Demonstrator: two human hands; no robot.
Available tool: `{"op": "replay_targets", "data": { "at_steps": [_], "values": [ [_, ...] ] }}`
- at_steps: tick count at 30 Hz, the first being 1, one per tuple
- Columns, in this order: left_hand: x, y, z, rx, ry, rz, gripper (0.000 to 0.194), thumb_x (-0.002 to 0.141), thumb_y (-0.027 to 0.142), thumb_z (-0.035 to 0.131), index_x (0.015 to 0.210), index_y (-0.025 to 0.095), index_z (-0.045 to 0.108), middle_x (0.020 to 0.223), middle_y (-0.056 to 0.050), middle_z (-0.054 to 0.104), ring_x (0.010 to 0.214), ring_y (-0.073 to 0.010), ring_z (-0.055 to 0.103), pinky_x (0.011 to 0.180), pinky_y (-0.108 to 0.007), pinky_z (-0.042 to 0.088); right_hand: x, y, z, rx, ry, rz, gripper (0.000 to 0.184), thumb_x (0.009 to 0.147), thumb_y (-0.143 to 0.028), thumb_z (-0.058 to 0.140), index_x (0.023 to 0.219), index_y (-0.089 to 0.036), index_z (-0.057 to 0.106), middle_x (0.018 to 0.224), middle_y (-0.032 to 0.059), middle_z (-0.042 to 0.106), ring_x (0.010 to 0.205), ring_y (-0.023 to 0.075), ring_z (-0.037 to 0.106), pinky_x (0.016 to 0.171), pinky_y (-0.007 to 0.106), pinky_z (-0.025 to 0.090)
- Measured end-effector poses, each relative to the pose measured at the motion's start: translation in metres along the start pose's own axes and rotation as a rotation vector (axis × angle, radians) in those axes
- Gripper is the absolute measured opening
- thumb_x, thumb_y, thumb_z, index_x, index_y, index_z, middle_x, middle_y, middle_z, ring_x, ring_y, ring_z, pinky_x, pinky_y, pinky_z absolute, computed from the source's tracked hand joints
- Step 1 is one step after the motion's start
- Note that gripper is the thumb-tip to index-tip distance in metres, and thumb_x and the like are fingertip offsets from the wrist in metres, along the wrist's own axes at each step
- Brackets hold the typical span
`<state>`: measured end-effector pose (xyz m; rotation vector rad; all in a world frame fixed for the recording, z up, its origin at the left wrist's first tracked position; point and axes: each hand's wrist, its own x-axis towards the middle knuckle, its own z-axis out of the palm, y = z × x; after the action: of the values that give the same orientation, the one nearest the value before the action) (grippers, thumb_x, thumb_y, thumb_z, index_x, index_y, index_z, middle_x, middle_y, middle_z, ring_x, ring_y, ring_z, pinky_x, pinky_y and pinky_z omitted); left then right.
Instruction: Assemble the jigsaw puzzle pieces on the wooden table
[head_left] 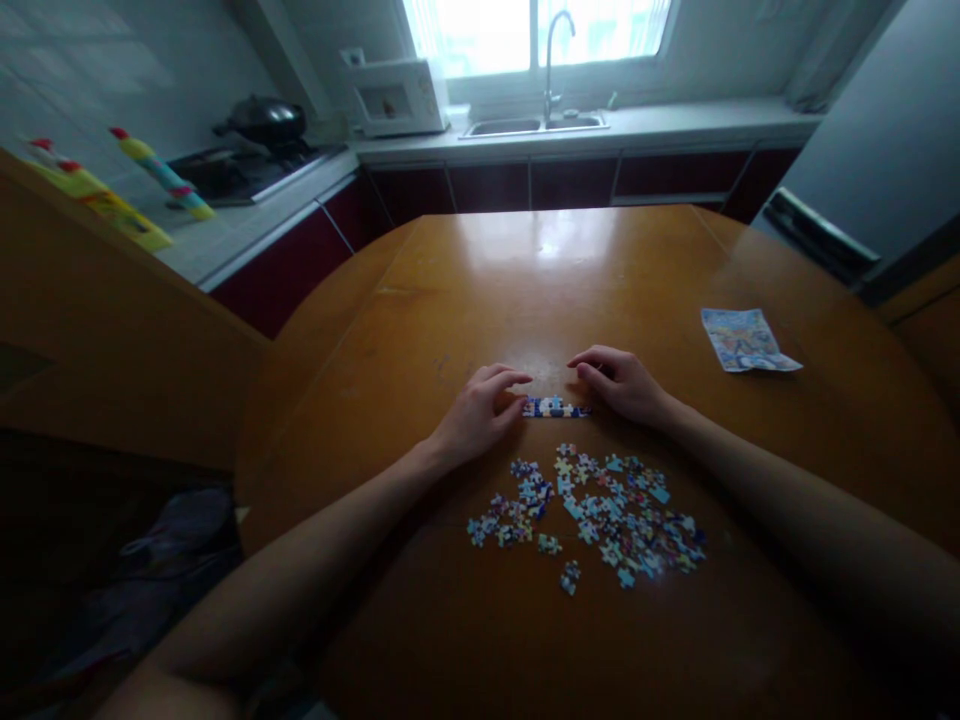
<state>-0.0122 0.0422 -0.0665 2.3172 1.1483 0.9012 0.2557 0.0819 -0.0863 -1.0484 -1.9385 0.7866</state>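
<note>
A short row of joined puzzle pieces (555, 408) lies on the round wooden table (525, 280). My left hand (480, 412) rests at the row's left end, fingers curled, thumb and fingertips touching it. My right hand (621, 382) sits at the row's right end, fingers bent and pinching the end piece. Several loose puzzle pieces (592, 515) are scattered just in front of the row, nearer to me.
A printed picture sheet (744, 340) lies on the table at the right. Beyond the table runs a kitchen counter with a sink (534, 124), a microwave (397, 97), a wok on a hob (264, 122) and bottles (161, 172) at the left.
</note>
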Motion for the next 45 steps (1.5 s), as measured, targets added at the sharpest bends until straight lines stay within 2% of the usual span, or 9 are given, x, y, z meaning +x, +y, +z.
{"op": "replay_targets", "data": {
  "at_steps": [7,17,25,33,41,45],
  "values": [
    [0.000,0.002,-0.002,-0.008,0.002,0.033,0.021,0.093,0.016,0.062,0.113,0.020,0.069,0.110,-0.008,0.069,0.105,-0.0214,0.063,0.096,-0.043,0.053,0.000,-0.002,-0.001,-0.009,-0.005,-0.007,0.026,0.094,-0.037,0.057,0.092,-0.017,0.074,0.082,0.0055,0.068,0.069,0.0159,0.055,0.064,0.031,0.043],
    [-0.002,0.007,-0.001,-0.024,-0.079,0.139,0.015,0.094,0.021,0.063,0.107,0.021,0.071,0.105,-0.007,0.071,0.101,-0.0205,0.064,0.091,-0.040,0.054,0.002,0.002,-0.001,-0.030,-0.015,-0.024,0.023,0.093,-0.034,0.058,0.091,-0.018,0.074,0.082,0.0052,0.067,0.073,0.0163,0.056,0.067,0.032,0.044],
    [-0.009,0.025,0.004,-0.034,-0.145,0.216,0.019,0.095,0.019,0.061,0.111,0.024,0.070,0.107,-0.007,0.070,0.105,-0.0214,0.062,0.092,-0.040,0.054,0.002,0.001,-0.001,-0.012,-0.011,-0.028,0.023,0.093,-0.033,0.058,0.092,-0.017,0.075,0.083,0.0054,0.068,0.074,0.0161,0.057,0.068,0.031,0.045],
    [-0.012,0.042,0.010,-0.034,-0.213,0.304,0.016,0.097,0.022,0.061,0.109,0.025,0.071,0.100,-0.005,0.071,0.094,-0.0199,0.061,0.086,-0.038,0.054,0.003,-0.001,0.000,-0.006,0.013,-0.037,0.020,0.092,-0.029,0.058,0.089,-0.018,0.074,0.085,0.0056,0.069,0.077,0.0170,0.059,0.072,0.033,0.047],
    [-0.008,0.025,0.011,-0.061,-0.096,0.255,0.017,0.096,0.018,0.060,0.108,0.022,0.071,0.100,-0.006,0.071,0.096,-0.0199,0.062,0.083,-0.036,0.053,0.002,-0.002,-0.002,-0.004,0.039,-0.017,0.018,0.091,-0.027,0.059,0.089,-0.018,0.074,0.085,0.0060,0.069,0.075,0.0164,0.059,0.069,0.032,0.047],
    [-0.002,0.017,0.010,-0.036,0.025,0.156,0.016,0.095,0.017,0.059,0.103,0.021,0.073,0.097,-0.005,0.072,0.093,-0.0200,0.062,0.083,-0.036,0.051,0.003,-0.019,-0.016,-0.029,0.029,-0.015,0.012,0.089,-0.023,0.062,0.090,-0.017,0.073,0.086,0.0052,0.069,0.073,0.0145,0.058,0.065,0.029,0.046]
  ]
}}
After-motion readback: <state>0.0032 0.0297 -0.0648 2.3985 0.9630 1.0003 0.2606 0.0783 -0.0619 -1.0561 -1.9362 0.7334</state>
